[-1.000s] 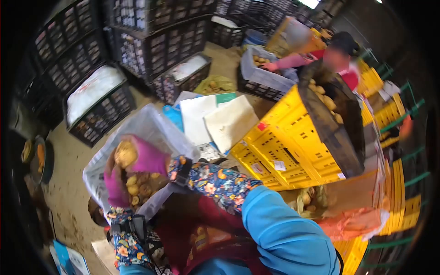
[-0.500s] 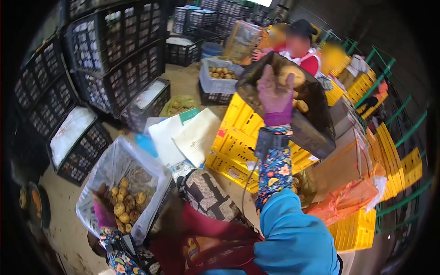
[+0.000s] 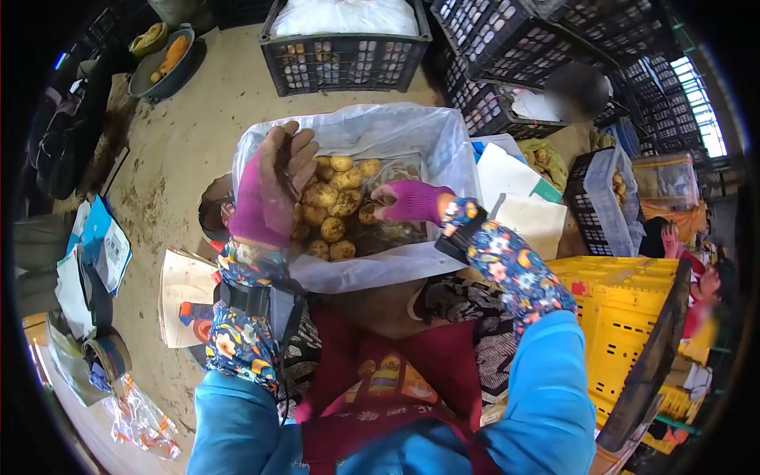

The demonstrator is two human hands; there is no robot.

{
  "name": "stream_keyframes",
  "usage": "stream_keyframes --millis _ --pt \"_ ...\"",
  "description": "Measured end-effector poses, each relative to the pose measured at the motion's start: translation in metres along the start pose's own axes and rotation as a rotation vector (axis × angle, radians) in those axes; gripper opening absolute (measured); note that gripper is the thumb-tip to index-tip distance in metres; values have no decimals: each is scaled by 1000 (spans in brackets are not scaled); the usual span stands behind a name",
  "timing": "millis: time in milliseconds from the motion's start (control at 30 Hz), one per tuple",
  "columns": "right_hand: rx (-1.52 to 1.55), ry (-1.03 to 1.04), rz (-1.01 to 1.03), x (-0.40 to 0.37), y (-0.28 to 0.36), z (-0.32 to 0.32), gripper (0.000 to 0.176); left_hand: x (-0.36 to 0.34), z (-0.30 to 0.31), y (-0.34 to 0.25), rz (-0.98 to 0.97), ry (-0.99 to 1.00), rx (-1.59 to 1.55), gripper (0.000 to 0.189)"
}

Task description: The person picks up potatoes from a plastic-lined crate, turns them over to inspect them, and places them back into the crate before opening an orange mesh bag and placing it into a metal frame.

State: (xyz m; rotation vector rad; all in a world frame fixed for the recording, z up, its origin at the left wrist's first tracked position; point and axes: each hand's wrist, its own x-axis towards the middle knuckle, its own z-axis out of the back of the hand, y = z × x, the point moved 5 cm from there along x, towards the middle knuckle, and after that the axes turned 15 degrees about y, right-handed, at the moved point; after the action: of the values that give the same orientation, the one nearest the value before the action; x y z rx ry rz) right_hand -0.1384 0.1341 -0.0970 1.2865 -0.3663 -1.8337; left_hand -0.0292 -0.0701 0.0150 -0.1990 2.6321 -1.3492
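Note:
Potatoes (image 3: 332, 229) lie in a heap on the left side of a crate lined with clear plastic (image 3: 364, 127), directly in front of me. My left hand (image 3: 273, 182), in a purple glove with a dirt-stained palm, is raised at the crate's left side. Its fingers are apart and nothing is in them. From the right, my purple-gloved right hand (image 3: 408, 201) reaches into the crate, its fingers closed on a potato (image 3: 369, 212) at the heap's edge. The glove partly covers that potato. Loose plastic shows at the crate's bottom.
Stacked yellow crates (image 3: 617, 317) stand to my right. A black crate with a white bag (image 3: 344, 59) is beyond the lined crate. Paper sheets (image 3: 522, 226) lie between them. A basin (image 3: 170, 67) sits far left. A co-worker's red sleeve (image 3: 690, 317) shows at far right.
My view has swung down and left to the lined crate. My right hand has come from the dark bin atop the yellow crates into this crate. My left hand is raised with its palm showing.

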Motion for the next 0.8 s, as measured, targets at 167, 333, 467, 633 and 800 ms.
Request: stream_keyframes --millis 167,333,467,633,800 --pt "-301 -166 -157 217 -100 -53 62 7 -4 -8 10 -112 -39 53" --pt "-445 -209 -313 224 -75 -80 48 4 -6 -8 108 -172 -111 51" --pt "-375 -279 -442 215 -92 -90 58 10 -5 -6 135 -141 -178 46" --pt "248 -129 -283 177 -134 -90 74 6 -9 0 187 -85 -147 45" --pt "857 -81 132 83 -98 -32 63 2 -12 9 135 20 -54 45"
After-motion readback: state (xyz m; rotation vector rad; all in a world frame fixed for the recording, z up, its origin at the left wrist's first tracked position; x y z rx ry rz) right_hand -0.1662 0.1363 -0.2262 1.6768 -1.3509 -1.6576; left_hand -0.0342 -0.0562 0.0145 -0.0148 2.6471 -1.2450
